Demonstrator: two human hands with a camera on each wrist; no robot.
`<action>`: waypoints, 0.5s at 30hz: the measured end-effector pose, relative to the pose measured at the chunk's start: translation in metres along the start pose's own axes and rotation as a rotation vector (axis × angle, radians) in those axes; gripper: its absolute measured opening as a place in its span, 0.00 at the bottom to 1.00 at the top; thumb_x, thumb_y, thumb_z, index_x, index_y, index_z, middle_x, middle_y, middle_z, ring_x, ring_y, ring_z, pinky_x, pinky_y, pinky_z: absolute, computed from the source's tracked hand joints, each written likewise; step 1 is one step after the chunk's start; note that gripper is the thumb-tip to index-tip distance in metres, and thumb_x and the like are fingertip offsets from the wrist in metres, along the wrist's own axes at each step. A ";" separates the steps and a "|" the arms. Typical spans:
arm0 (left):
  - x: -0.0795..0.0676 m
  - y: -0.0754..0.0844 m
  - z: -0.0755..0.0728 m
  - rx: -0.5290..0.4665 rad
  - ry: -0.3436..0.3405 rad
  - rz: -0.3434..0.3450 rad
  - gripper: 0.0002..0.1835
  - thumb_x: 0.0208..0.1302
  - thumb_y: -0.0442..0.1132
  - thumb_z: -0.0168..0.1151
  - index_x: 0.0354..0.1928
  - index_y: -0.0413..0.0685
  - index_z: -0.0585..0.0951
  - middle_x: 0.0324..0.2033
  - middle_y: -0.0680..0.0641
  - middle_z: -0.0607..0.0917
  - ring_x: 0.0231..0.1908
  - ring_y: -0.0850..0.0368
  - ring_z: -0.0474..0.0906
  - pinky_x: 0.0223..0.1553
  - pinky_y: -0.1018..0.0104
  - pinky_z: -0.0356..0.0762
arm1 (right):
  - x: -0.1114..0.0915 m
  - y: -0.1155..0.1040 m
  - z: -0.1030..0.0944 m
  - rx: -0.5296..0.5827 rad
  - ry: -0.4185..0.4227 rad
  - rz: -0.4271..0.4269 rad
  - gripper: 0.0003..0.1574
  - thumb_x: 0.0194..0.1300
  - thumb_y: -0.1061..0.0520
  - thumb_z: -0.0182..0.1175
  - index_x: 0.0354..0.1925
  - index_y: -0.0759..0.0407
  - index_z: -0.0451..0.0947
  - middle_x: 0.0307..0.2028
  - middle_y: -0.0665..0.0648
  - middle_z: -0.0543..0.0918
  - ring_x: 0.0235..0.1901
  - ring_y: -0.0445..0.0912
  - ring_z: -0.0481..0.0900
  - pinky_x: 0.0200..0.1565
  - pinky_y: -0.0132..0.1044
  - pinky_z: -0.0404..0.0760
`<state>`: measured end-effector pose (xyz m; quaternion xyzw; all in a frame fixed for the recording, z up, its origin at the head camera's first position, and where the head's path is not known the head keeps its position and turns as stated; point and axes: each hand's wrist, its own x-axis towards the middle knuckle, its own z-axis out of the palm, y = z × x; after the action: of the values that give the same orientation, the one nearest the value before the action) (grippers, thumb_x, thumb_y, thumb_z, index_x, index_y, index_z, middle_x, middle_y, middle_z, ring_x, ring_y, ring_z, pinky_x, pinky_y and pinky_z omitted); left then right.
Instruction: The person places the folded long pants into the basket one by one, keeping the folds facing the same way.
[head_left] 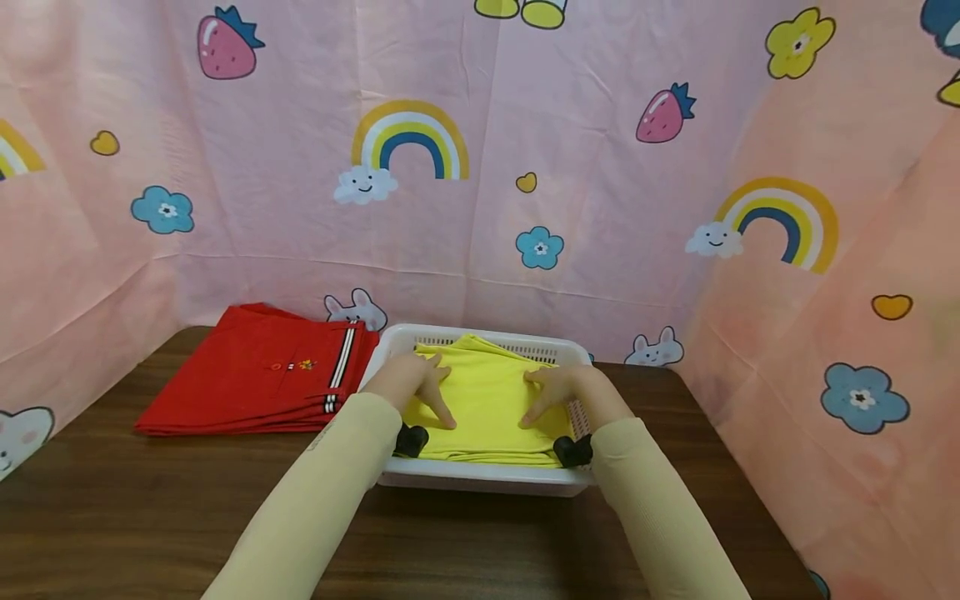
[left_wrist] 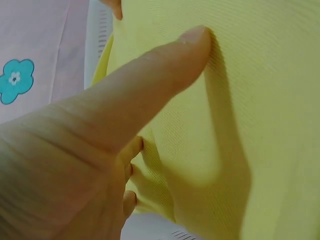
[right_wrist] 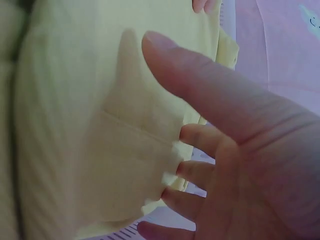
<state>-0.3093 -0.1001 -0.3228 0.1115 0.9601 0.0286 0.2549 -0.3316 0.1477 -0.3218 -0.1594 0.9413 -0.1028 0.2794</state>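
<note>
Folded yellow clothing (head_left: 486, 400) lies inside a white plastic basket (head_left: 480, 477) on the table. My left hand (head_left: 422, 385) is over the left side of the yellow fabric, thumb stretched out and fingers spread along its edge. In the left wrist view, the thumb (left_wrist: 165, 65) has its tip right at the cloth. On the opposite side my right hand (head_left: 570, 388) has its fingers spread at the fabric's edge. Its thumb (right_wrist: 185, 65) casts a shadow on the cloth in the right wrist view. Neither hand grips the clothing.
Left of the basket lies a stack of folded red clothing (head_left: 255, 375) with black-and-white striped trim. Dark brown wood shows on the table (head_left: 187, 508) in front of it. A pink patterned curtain (head_left: 480, 225) hangs behind and along both sides.
</note>
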 end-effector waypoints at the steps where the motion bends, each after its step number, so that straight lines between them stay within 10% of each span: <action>1: 0.000 -0.001 0.001 0.003 0.008 0.007 0.57 0.48 0.68 0.67 0.75 0.54 0.52 0.74 0.45 0.44 0.71 0.41 0.42 0.66 0.45 0.50 | 0.000 0.000 0.000 -0.002 0.000 0.003 0.63 0.52 0.35 0.69 0.75 0.52 0.48 0.74 0.58 0.49 0.71 0.56 0.44 0.67 0.53 0.51; 15: -0.005 -0.021 -0.005 -0.182 -0.007 0.186 0.46 0.57 0.53 0.67 0.74 0.50 0.56 0.74 0.44 0.45 0.72 0.44 0.37 0.68 0.46 0.41 | -0.005 -0.006 -0.003 -0.013 0.021 0.031 0.51 0.62 0.36 0.60 0.74 0.53 0.52 0.73 0.61 0.50 0.71 0.55 0.46 0.68 0.55 0.47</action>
<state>-0.3115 -0.1216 -0.3179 0.1763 0.9382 0.1389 0.2634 -0.3282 0.1444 -0.3151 -0.1453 0.9472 -0.0941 0.2699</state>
